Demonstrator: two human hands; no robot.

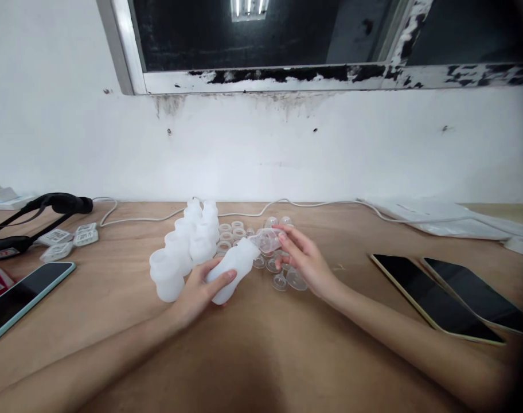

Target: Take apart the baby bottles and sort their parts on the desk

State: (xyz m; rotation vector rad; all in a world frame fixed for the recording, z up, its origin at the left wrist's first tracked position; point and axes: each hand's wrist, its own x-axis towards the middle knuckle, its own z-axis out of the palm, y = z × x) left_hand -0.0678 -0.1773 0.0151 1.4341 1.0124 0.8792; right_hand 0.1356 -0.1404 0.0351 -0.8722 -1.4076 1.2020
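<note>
My left hand (199, 292) is wrapped around the body of a white plastic bottle (233, 269). The bottle lies tilted near the middle of the counter (261, 344), with its neck pointing to about two o'clock. My right hand (304, 261) pinches a clear cap (268, 240) at the bottle's mouth; I cannot tell whether the cap is seated.

At ten o'clock from the bottle stand two rows of white bottles (179, 246), touching one another. Loose clear pieces (287, 280) lie under my right hand, and white rings (231, 230) sit at twelve o'clock. A phone (24, 295) lies at nine o'clock and two dark tablets (433, 298) at three.
</note>
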